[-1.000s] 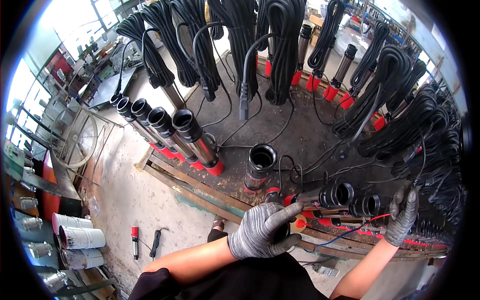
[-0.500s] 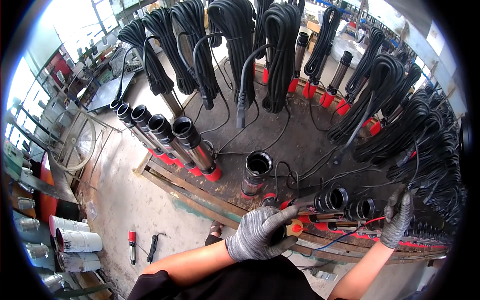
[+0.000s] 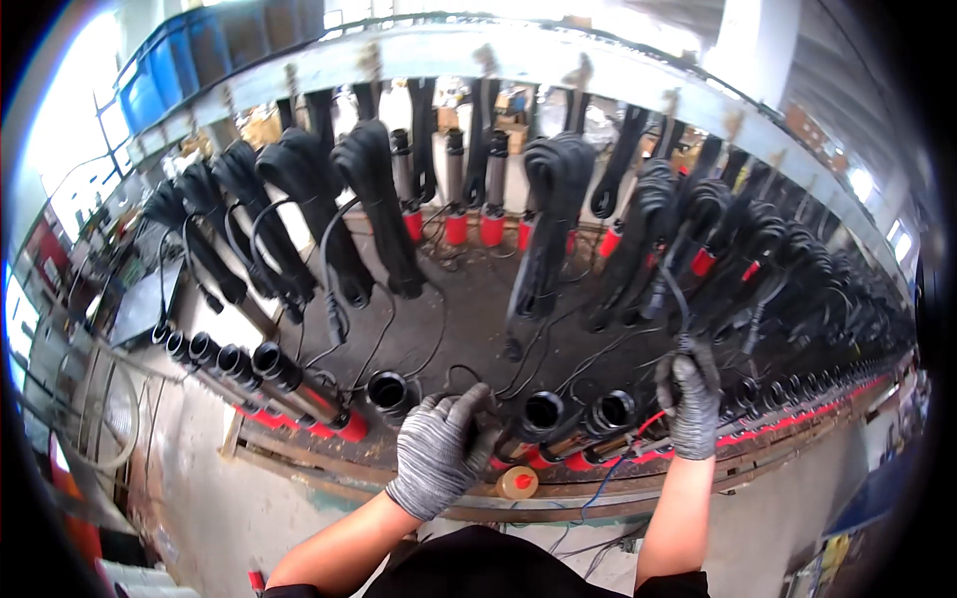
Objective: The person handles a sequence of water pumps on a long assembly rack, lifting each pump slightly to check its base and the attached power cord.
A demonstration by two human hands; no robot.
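Both my hands wear grey knitted gloves. My left hand [image 3: 444, 453] is closed at the bench edge, with curled fingers; what they hold is hidden. It is beside a metal cylinder with an open black collar [image 3: 543, 411]. Another black-collared cylinder [image 3: 388, 391] stands just beyond it. My right hand [image 3: 691, 404] is closed around the end of a black cable [image 3: 676, 294] that hangs down from a coiled bundle. A red wire [image 3: 650, 425] and a blue wire [image 3: 604, 483] run from near that hand toward the bench edge. A round tan piece with a red centre [image 3: 518, 483] sits between my hands.
Coiled black cables [image 3: 374, 209] hang from a pale rail [image 3: 429, 45] across the bench [image 3: 469, 269]. Cylinders with red bases [image 3: 309, 399] stand at the left, and a long row [image 3: 797, 389] runs right. A blue crate [image 3: 214, 55] rests at far left; a fan [image 3: 110, 409] stands on the floor.
My view has swung up and to the right. My right hand has gone from one hanging cable bundle to the end of another further left. My left hand remains closed near the bench edge.
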